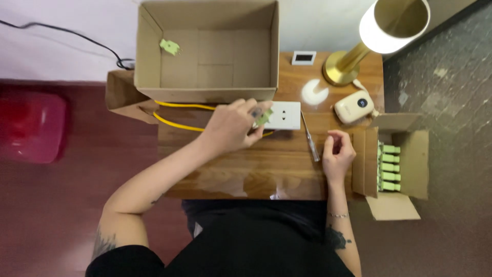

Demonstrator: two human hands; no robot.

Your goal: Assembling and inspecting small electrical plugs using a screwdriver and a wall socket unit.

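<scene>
Front half of the surface (246, 179) is bare wood, open lane between both hands. Back edge is blocked: big open cardboard box (205, 51) rear left, gold lamp (359, 51) rear right. Screwdriver (310, 137) lies mid-lane beside the white socket (283, 115); yellow cable (179, 115) runs along the box front.

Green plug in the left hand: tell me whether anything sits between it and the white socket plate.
Nothing visible does. The left hand holds the green plug right at the edge of the white socket plate; the screwdriver lies off to the right, clear of them.

Black short-sleeved top, tattooed forearms, thin wrist bracelet (338, 215)
</scene>
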